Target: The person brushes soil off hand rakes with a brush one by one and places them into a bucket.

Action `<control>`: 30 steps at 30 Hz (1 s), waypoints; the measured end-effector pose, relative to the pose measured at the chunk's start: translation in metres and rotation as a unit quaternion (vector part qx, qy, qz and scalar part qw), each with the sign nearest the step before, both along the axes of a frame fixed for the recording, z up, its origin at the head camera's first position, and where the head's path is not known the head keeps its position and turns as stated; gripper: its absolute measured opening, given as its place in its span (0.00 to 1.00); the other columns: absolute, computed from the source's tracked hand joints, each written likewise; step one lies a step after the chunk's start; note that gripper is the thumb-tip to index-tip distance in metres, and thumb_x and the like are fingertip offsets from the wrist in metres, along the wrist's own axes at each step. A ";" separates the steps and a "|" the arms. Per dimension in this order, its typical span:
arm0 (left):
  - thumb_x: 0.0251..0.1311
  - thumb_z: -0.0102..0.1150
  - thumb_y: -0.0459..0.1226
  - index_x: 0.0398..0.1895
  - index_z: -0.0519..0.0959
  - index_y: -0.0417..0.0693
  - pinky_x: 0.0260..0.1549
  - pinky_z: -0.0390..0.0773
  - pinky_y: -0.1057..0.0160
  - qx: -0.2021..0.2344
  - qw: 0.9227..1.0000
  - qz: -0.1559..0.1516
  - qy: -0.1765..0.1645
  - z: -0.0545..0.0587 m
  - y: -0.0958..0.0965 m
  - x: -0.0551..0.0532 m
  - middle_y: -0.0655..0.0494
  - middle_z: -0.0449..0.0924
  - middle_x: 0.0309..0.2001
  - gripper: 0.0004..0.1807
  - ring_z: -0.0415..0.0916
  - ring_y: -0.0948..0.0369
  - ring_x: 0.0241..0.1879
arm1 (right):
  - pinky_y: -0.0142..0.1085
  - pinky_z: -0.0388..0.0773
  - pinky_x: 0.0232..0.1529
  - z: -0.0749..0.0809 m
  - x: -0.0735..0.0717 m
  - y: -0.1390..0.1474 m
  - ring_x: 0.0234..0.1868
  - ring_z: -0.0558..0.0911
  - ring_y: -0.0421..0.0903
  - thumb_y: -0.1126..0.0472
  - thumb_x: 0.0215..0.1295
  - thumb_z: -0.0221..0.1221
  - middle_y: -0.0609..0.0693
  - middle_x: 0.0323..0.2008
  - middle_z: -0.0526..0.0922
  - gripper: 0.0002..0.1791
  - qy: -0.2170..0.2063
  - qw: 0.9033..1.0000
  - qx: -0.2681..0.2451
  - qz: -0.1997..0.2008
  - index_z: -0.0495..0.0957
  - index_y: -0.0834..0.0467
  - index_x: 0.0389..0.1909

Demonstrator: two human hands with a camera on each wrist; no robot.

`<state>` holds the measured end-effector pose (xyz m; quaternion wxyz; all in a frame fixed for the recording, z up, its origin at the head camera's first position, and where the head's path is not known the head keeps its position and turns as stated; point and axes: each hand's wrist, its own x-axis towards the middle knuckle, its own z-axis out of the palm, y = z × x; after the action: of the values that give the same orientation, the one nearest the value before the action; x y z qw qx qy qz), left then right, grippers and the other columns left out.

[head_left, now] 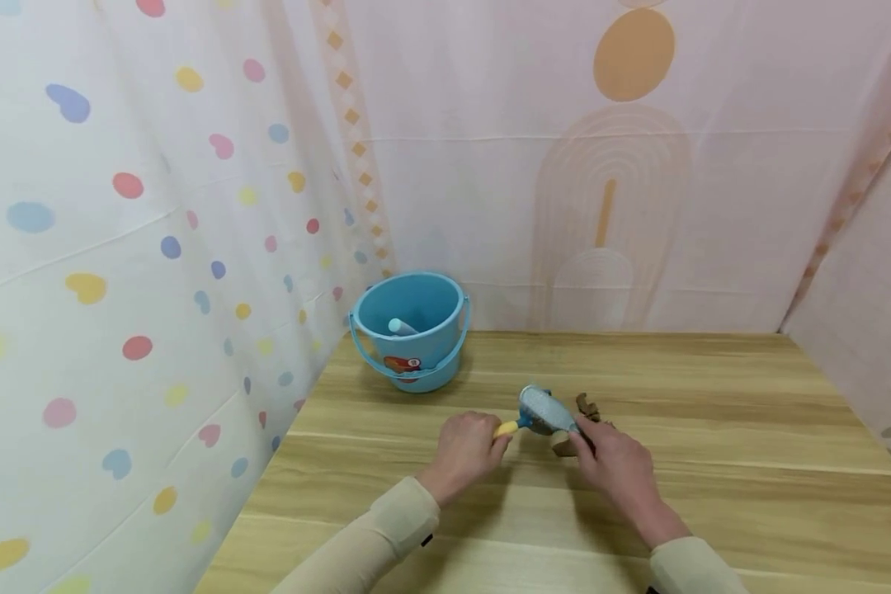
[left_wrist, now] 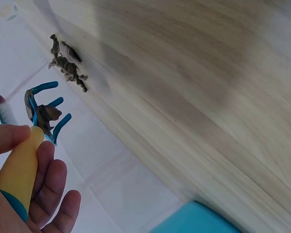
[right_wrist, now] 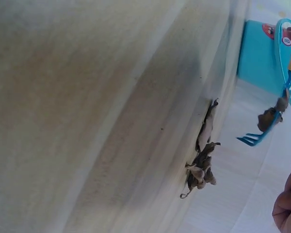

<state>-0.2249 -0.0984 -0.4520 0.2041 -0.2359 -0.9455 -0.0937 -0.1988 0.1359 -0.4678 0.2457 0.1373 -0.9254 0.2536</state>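
Blue bucket point(head_left: 426, 350), back left of table point(head_left: 713, 412); left hand point(head_left: 466, 450), fingers wrapped round a yellow-handled rake point(head_left: 506, 429), dried leaves point(left_wrist: 49, 112) caught in its tines. Beside it, brush point(head_left: 545, 408) gripped in right hand's point(head_left: 622, 469) fingers; loose leaves point(right_wrist: 201, 170) on the table just beyond.

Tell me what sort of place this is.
Probably an indoor corner screened off as a tabletop work area: spotted hanging fabric lines one side, a wood-grain table fills the middle, and a blue bucket stands on it.
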 end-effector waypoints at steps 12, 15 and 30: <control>0.60 0.65 0.44 0.16 0.73 0.53 0.15 0.61 0.67 -0.001 1.000 -0.002 -0.010 0.005 0.003 0.002 0.64 0.66 0.15 0.17 0.62 0.66 0.16 | 0.42 0.67 0.13 -0.007 0.004 -0.004 0.15 0.73 0.49 0.58 0.63 0.66 0.53 0.24 0.81 0.17 0.017 0.998 0.051 -0.029 0.84 0.59 0.51; 0.61 0.65 0.44 0.16 0.71 0.54 0.15 0.60 0.67 0.004 1.000 -0.007 -0.009 0.006 0.004 0.002 0.64 0.65 0.15 0.18 0.61 0.67 0.16 | 0.43 0.67 0.13 -0.007 0.004 -0.004 0.15 0.74 0.50 0.58 0.63 0.66 0.53 0.23 0.79 0.17 0.023 0.998 0.049 -0.039 0.84 0.59 0.51; 0.62 0.64 0.45 0.17 0.72 0.54 0.14 0.59 0.68 -0.006 1.000 -0.007 -0.004 0.006 0.002 0.004 0.64 0.64 0.15 0.18 0.60 0.67 0.15 | 0.41 0.66 0.13 -0.004 0.002 -0.007 0.16 0.72 0.48 0.57 0.67 0.63 0.55 0.25 0.80 0.18 -0.029 0.997 0.051 -0.058 0.82 0.59 0.55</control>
<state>-0.2214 -0.0965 -0.4460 0.1987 -0.2433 -0.9450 -0.0907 -0.1964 0.1294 -0.4714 0.2257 0.0886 -0.9502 0.1958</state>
